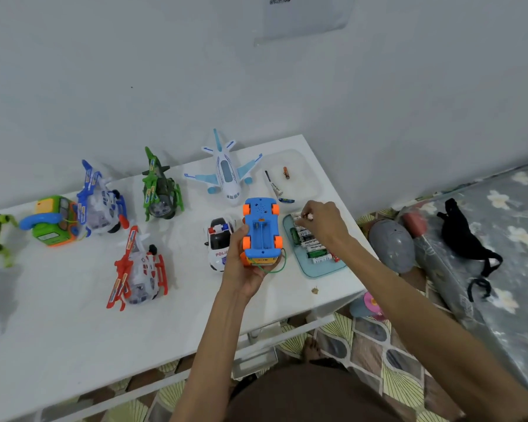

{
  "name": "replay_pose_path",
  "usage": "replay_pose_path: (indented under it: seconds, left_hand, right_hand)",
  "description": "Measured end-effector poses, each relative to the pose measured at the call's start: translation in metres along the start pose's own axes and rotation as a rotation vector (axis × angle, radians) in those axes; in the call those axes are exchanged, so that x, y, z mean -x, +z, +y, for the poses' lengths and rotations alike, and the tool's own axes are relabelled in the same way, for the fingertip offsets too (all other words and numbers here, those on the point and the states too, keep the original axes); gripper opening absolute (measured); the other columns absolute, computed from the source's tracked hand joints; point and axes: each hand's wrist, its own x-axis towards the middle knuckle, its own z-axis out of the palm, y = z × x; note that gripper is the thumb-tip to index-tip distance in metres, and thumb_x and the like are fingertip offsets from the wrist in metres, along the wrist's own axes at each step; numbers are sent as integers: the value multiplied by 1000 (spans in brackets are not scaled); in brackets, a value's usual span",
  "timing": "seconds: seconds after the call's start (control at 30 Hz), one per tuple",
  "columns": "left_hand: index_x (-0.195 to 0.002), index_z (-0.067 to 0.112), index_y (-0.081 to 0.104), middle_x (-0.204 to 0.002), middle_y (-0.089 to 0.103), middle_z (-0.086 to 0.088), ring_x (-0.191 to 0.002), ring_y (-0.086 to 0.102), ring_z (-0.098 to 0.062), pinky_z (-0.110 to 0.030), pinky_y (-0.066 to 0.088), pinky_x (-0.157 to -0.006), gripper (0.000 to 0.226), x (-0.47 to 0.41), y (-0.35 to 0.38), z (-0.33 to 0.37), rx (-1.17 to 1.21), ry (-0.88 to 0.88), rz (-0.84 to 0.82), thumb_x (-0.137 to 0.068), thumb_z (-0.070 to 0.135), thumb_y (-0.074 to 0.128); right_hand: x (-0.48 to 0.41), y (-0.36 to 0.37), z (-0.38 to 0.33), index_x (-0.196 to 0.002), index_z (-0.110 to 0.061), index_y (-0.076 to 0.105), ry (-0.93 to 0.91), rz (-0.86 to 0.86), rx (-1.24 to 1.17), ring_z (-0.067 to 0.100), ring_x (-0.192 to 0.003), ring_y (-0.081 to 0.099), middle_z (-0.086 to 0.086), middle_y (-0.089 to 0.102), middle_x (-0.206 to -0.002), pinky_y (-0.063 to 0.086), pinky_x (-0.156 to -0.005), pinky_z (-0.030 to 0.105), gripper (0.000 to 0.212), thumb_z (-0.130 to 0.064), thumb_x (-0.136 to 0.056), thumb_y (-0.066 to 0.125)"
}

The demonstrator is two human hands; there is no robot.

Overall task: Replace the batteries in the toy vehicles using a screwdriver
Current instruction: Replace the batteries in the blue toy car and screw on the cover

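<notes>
**Left hand holds flipped toy car, right hand at battery tray**

Left hand (241,269): forearm comes up from bottom centre, palm cupped under the toy car (261,229), fingers wrapped round its near-left side, thumb on the left edge. It is held just above the counter (73,345), centre of frame, right beside the police car (218,242).

Right hand (323,222): arm enters from the lower right, wrist bent down over the far end of the battery tray (317,269). Fingers narrow, pinching a small piece (306,216); it is too small to tell if it is a battery. Loose batteries (313,245) lie side by side in the tray.

Surface/room: white counter against a plain pale wall (165,71). Patterned floor (363,339) at bottom, bed (500,214) with a floral cover at right. On the counter: toy airplane (226,175) above the car, green helicopter (160,190), blue helicopter (101,199) and red helicopter (141,269) to the left. A clear tray (305,166) sits in the far corner, holding a few small items.

Car orientation: underside up, blue chassis, orange wheels at the four corners. Long axis runs near-to-far, roughly vertical in frame. Speaker-hole end points to the top of the frame. Battery bay is open, facing the camera. A green string loops off the near end.
</notes>
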Motion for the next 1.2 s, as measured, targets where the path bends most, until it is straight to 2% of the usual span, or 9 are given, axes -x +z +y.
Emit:
replay_pose_path:
  seconds: [0.1, 0.27, 0.43, 0.57, 0.63, 0.77, 0.93, 1.07, 1.2]
  left_hand:
    - [-139, 8, 57, -116, 68, -15, -98, 64, -32, -42, 61, -79, 77, 1, -4, 1, 12, 8, -25, -73, 40, 82]
    - [-134, 8, 60, -112, 70, -15, -96, 65, -31, -41, 60, -81, 56, 4, -5, 1, 27, 11, -25, -89, 41, 63]
    - [-142, 6, 54, -116, 69, -17, -99, 65, -33, -42, 60, -83, 83, 4, -6, 3, 16, 17, -26, -74, 43, 82]
    - [-144, 7, 53, -119, 67, -16, -103, 61, -34, -41, 60, -81, 100, 3, -3, 4, 43, 26, -65, -59, 42, 93]
    - [-142, 7, 55, -118, 67, -16, -102, 60, -33, -41, 60, -80, 98, 4, -2, 5, 50, 32, -78, -58, 42, 94]
    - [-140, 7, 56, -118, 67, -16, -104, 60, -34, -41, 61, -80, 99, 5, -1, 5, 55, 21, -80, -56, 43, 95]
    - [-143, 7, 54, -120, 66, -17, -102, 61, -34, -43, 60, -82, 99, 7, -3, 6, 64, 25, -80, -60, 42, 93]
    - [-142, 9, 54, -119, 65, -17, -99, 65, -33, -43, 59, -85, 94, 9, -6, 8, 99, 20, -86, -62, 40, 93]
    - [-137, 9, 59, -117, 66, -18, -98, 64, -33, -43, 58, -86, 88, 9, -4, 8, 123, 26, -86, -62, 39, 93]
  right_hand:
    - [-9, -2, -2, -99, -17, 76, -190, -68, 127, 28, -86, 63, 7, 66, -98, 53, -76, 43, 16, -28, -87, 77]
    - [-15, -4, 2, -119, -20, 74, -356, -115, 285, 26, -88, 60, 3, 57, -108, 46, -71, 36, 28, -28, -92, 73]
    - [-10, -12, 13, -124, -22, 66, -364, -101, 202, 23, -102, 64, -2, 67, -116, 51, -87, 40, 37, -30, -89, 75]
    - [-2, -10, 20, -119, -19, 64, -270, 7, 41, 8, -76, 59, -4, 66, -97, 48, -74, 24, 29, -27, -91, 69]
    - [0, -6, 22, -121, -14, 62, -260, -17, 67, 5, -70, 57, 1, 67, -100, 41, -66, 16, 25, -19, -97, 58]
    - [-3, -2, 28, -134, -8, 57, -467, -77, 300, 26, -115, 53, 11, 58, -130, 41, -95, 28, 37, -1, -99, 49]
    - [-4, 0, 26, -107, -21, 53, -570, -29, 420, 15, -73, 45, -2, 51, -88, 40, -61, 30, 19, -37, -98, 57]
    - [-6, 3, 32, -117, -20, 69, -722, 78, 405, 24, -103, 57, 0, 67, -110, 50, -70, 35, 35, -8, -85, 78]
    - [3, 5, 31, -106, -15, 71, -697, 27, 365, 28, -98, 61, 2, 69, -106, 53, -68, 39, 23, -6, -85, 76]
